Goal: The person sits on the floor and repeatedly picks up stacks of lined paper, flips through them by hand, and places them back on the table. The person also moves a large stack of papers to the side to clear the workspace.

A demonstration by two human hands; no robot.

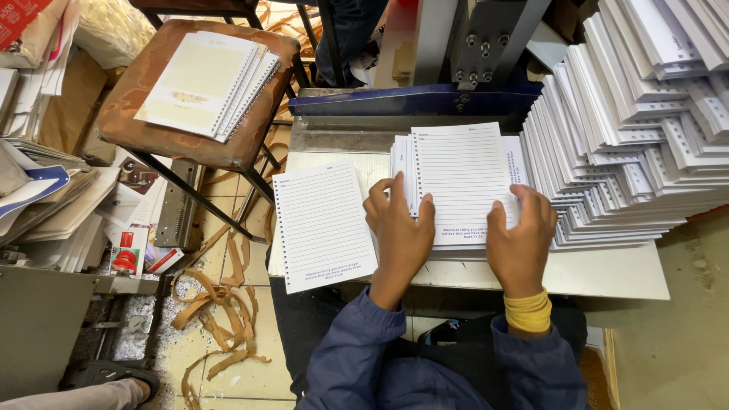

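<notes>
White lined pages (465, 178), blue machine bar (414, 101), brown stool seat (129, 106), yellow cuff (528, 311), navy sleeves (357, 357) prob.

White work table (607, 277) — lined page stack (463, 178), loose lined sheets (323, 224), tall punched-page piles (630, 129) — brown stool (129, 114), spiral notebooks (209, 80)

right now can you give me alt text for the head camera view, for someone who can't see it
Seen from above, a person's left hand and right hand press on a small stack of lined, hole-punched pages on a white work table. A single lined page lies to the left, tall stacks of punched pages to the right, spiral notebooks on a stool behind.
</notes>
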